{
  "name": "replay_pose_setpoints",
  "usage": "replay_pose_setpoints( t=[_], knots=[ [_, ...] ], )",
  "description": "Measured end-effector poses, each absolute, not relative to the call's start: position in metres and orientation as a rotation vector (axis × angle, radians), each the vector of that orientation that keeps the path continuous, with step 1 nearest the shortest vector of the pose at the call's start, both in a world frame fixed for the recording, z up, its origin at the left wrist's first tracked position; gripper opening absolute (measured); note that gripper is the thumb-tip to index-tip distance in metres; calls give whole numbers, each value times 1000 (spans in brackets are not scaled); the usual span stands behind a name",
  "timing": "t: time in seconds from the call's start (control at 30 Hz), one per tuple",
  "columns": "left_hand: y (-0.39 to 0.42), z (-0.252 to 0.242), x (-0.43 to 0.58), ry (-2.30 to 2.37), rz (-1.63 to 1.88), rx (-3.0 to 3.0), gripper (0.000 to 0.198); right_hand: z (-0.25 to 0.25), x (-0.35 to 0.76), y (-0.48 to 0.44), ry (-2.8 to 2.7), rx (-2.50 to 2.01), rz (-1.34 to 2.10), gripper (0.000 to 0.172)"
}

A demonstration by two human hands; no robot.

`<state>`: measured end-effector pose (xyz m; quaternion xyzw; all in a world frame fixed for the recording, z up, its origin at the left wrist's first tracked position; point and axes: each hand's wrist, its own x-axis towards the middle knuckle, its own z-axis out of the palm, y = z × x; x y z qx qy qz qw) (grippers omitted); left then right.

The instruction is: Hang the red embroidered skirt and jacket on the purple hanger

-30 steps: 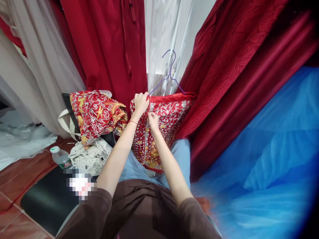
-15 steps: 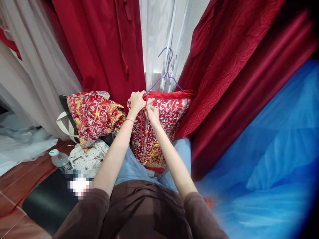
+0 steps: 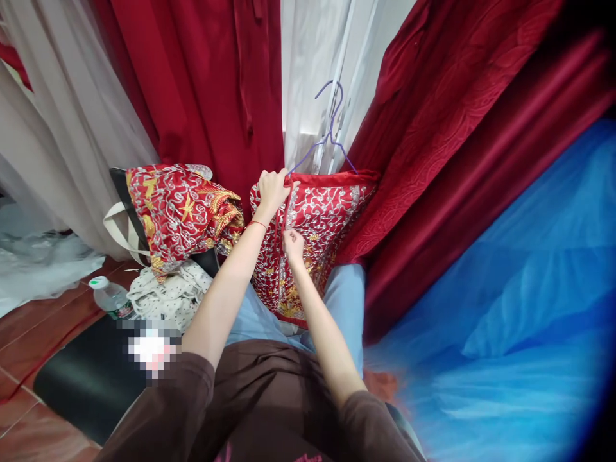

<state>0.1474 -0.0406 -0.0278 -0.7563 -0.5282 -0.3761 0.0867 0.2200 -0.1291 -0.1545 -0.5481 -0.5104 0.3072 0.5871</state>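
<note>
A red skirt [image 3: 320, 212] with silver and gold embroidery hangs from a purple wire hanger [image 3: 332, 128] in front of my legs. My left hand [image 3: 273, 191] is closed around the left end of its red waistband, thumb pointing right. From beside that thumb a thin red cord [image 3: 288, 208] runs down to my right hand [image 3: 293, 247], whose fingers are pinched together on it, lower down over the embroidery. The fingertips of the left hand are partly hidden behind the fabric.
A second embroidered red garment [image 3: 180, 208] lies on a black chair at left, above a dotted white cloth [image 3: 168, 292]. A plastic bottle [image 3: 113, 296] stands near a black seat [image 3: 91, 378]. Red gowns [image 3: 202, 83] hang behind; blue tulle [image 3: 505, 308] spreads at right.
My right hand has moved down, away from the left hand, drawing the red cord downward. The left hand stays at the waistband. The view has shifted slightly.
</note>
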Motion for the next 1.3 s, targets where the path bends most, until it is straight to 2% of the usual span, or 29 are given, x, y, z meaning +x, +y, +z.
replay_pose_setpoints(
  t=[0.13,0.23,0.33,0.43,0.57,0.73,0.9,1.07,1.3],
  knots=[
    [-43,-27,146,-1572,-1098,-2256,55,-190,210,-153,-1266,-1372,722,29],
    [-44,-25,143,-1542,-1087,-2246,55,-197,210,-152,-1353,-1432,723,30],
    [-42,-22,137,-1498,-1025,-2259,53,-184,229,-142,-1478,-1483,694,30],
    [-41,-19,130,-1455,-979,-2307,47,-151,262,-131,-1569,-1537,551,26],
    [-44,-15,124,-1476,-954,-2344,37,-81,312,-119,-1592,-1588,218,20],
    [-48,-12,119,-1492,-993,-2428,38,-13,376,-108,-1764,-1815,-766,47],
    [-36,-18,105,-1549,-1231,-2419,47,-6,429,-102,-1977,-2037,-927,43],
    [-20,-27,81,-1266,-1522,-2567,45,-10,456,-101,-1945,-1944,-981,40],
    [-7,-51,75,-1399,-2394,-2142,27,-10,479,-111,-2065,-1911,-937,44]
  ],
)
